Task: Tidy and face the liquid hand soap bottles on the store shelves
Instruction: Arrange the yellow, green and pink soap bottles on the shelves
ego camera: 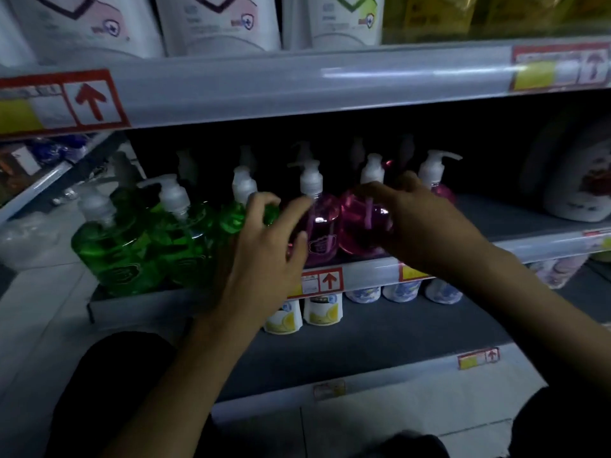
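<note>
A row of pump soap bottles stands along the front of the middle shelf (pixel 549 246). On the left are green bottles (pixel 112 246) (pixel 185 239), then a purple bottle (pixel 322 226), then a pink bottle (pixel 358 223). Another pink bottle (pixel 441 190) stands behind my right hand. My left hand (pixel 264 259) hovers with fingers spread in front of the third green bottle (pixel 234 216) and the purple one; I cannot tell whether it touches them. My right hand (pixel 416 223) wraps around the right side of the pink bottle.
The upper shelf edge (pixel 297 84) hangs low over the pump heads. White refill pouches (pixel 215 24) stand above. A large white jug (pixel 582 190) is at the right of the middle shelf. Small white bottles (pixel 320 309) line the shelf below.
</note>
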